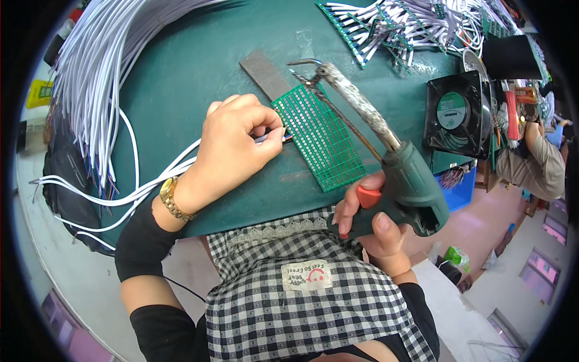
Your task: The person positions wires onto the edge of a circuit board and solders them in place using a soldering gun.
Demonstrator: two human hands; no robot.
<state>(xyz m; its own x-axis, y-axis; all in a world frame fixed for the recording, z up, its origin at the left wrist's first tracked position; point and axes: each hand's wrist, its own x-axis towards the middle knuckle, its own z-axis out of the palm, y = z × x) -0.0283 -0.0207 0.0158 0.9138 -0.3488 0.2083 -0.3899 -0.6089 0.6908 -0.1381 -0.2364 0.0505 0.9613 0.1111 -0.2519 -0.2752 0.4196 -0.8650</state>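
Note:
My left hand (241, 133) pinches the end of a white cable (187, 149), its thin coloured wires at the left edge of a green circuit board panel (322, 139). Rows of silver pads cover the panel, which lies aslant on the table, partly over a flat grey metal bar (262, 71). In my right hand (374, 214) is a green soldering gun (413, 187) with a red trigger. Its wrapped barrel and wire feeder reach up and left over the panel, the bent tip (304, 62) above the panel's far end.
A thick bundle of white cables (96, 78) lies at the left. Cables with green boards attached (392, 30) are heaped at the far right. Nearer stands a black fan (456, 114), with a blue bin (458, 188) below the table edge. Another person (534, 160) sits farther right.

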